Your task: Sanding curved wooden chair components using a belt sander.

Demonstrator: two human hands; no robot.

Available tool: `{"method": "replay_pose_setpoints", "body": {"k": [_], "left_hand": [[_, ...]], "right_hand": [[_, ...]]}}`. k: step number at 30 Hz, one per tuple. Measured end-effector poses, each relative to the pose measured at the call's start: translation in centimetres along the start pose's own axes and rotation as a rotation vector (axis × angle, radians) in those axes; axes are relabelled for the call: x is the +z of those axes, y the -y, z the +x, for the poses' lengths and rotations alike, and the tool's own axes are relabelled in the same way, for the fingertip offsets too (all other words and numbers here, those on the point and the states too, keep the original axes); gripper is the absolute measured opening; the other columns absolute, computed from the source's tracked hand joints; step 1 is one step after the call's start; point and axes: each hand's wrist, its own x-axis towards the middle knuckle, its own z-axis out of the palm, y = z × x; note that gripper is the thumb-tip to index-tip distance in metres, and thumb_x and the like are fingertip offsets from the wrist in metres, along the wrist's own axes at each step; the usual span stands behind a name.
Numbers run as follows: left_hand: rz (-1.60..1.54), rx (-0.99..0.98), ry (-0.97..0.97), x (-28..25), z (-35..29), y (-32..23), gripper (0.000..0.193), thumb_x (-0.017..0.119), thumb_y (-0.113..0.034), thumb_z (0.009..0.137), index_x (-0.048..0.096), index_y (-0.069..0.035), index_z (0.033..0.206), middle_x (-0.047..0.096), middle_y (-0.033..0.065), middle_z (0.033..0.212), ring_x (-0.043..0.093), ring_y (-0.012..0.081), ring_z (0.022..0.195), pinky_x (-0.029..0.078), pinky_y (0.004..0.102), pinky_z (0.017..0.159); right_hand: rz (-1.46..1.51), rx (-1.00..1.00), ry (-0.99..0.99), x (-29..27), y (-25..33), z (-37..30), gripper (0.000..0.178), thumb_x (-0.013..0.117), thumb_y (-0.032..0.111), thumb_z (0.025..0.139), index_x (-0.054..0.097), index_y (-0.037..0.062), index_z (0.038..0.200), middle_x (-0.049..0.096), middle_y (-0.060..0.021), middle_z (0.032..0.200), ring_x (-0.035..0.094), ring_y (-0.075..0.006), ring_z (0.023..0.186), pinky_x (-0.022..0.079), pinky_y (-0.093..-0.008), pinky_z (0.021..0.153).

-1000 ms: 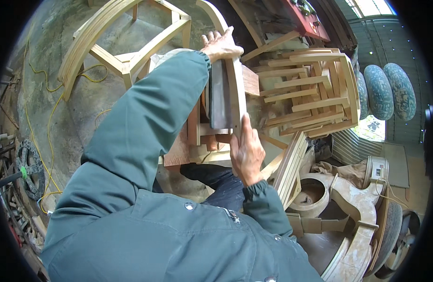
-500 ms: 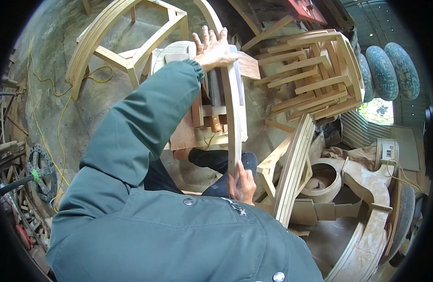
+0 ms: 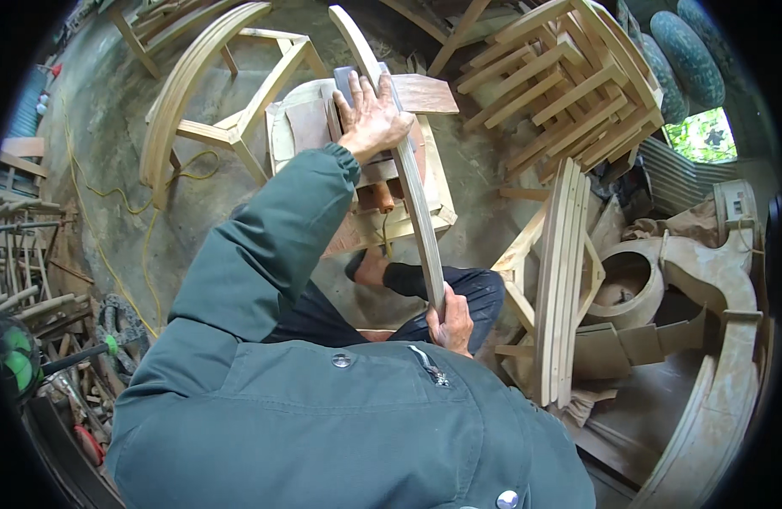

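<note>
A long, curved strip of pale wood (image 3: 418,199) runs from the far middle toward my right knee, lying across a low wooden stand (image 3: 436,222). My left hand (image 3: 374,117) rests on top of the strip with its fingers spread over it. Under that hand a grey flat plate (image 3: 343,78) shows in part; the rest is covered by the hand and wood. My right hand (image 3: 453,321) is closed round the strip's near end, beside my knee. Below the plate an orange-brown handle (image 3: 382,198) juts out from the stand.
Curved wooden frames stand at far left (image 3: 238,127) and at right (image 3: 556,288). A pile of joined wooden pieces (image 3: 569,93) rises at far right, beside a dusty round-mouthed housing (image 3: 620,284). A yellow cord (image 3: 145,254) crosses the floor at left.
The view has shifted. Relative to the stand, both hands and the strip have come a little closer to me. My left hand stays spread on the wood, my right still grips its near end.
</note>
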Motion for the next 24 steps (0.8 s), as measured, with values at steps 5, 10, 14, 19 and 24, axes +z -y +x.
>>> {"method": "replay_pose_setpoints", "body": {"k": [5,10,14,19,24], "left_hand": [[0.018,0.002,-0.033,1.0,-1.0,-0.5,0.095,0.048,-0.045,0.092,0.01,0.001,0.166,0.014,0.0386,0.167,-0.006,0.0512,0.158,-0.009,0.0722,0.119],[-0.017,-0.034,-0.073,0.5,2.0,0.6,0.092,0.049,-0.041,0.092,0.014,0.001,0.166,0.013,0.0375,0.168,-0.006,0.0488,0.159,-0.009,0.0672,0.123],[-0.037,-0.055,-0.039,-0.2,6.3,2.5,0.093,0.051,-0.04,0.09,0.014,-0.002,0.166,0.013,0.0356,0.168,-0.003,0.0474,0.16,-0.007,0.065,0.124],[-0.074,-0.085,-0.153,-1.5,13.6,5.0,0.096,0.056,-0.043,0.09,0.013,-0.002,0.166,0.024,0.0307,0.167,0.01,0.0475,0.159,0.004,0.0698,0.123],[-0.56,0.05,-0.142,-4.4,17.5,7.1,0.104,0.063,-0.04,0.085,0.009,0.005,0.162,0.045,0.0357,0.152,0.037,0.0472,0.147,0.011,0.0541,0.128]], "right_hand": [[0.031,-0.032,0.021,0.4,-1.4,-1.4,0.07,0.076,0.007,0.078,0.054,0.0038,0.145,0.061,-0.0144,0.098,0.065,-0.0346,0.089,0.056,-0.0445,0.074],[0.058,-0.059,0.016,3.5,-0.7,1.2,0.071,0.075,0.006,0.08,0.052,0.0009,0.147,0.061,-0.0137,0.097,0.064,-0.0339,0.088,0.056,-0.0441,0.075],[0.06,-0.042,-0.033,4.8,0.8,4.7,0.067,0.075,0.007,0.081,0.055,0.0009,0.144,0.059,-0.0124,0.093,0.064,-0.0313,0.083,0.055,-0.042,0.074],[-0.026,-0.119,-0.094,6.5,1.7,12.0,0.062,0.076,0.014,0.083,0.058,0.0018,0.141,0.058,-0.0128,0.093,0.061,-0.0321,0.081,0.05,-0.0428,0.072],[-0.098,-0.175,-0.161,8.1,3.8,20.0,0.062,0.077,0.023,0.084,0.059,0.0018,0.139,0.056,-0.0115,0.093,0.056,-0.0302,0.087,0.041,-0.0438,0.079]]}}
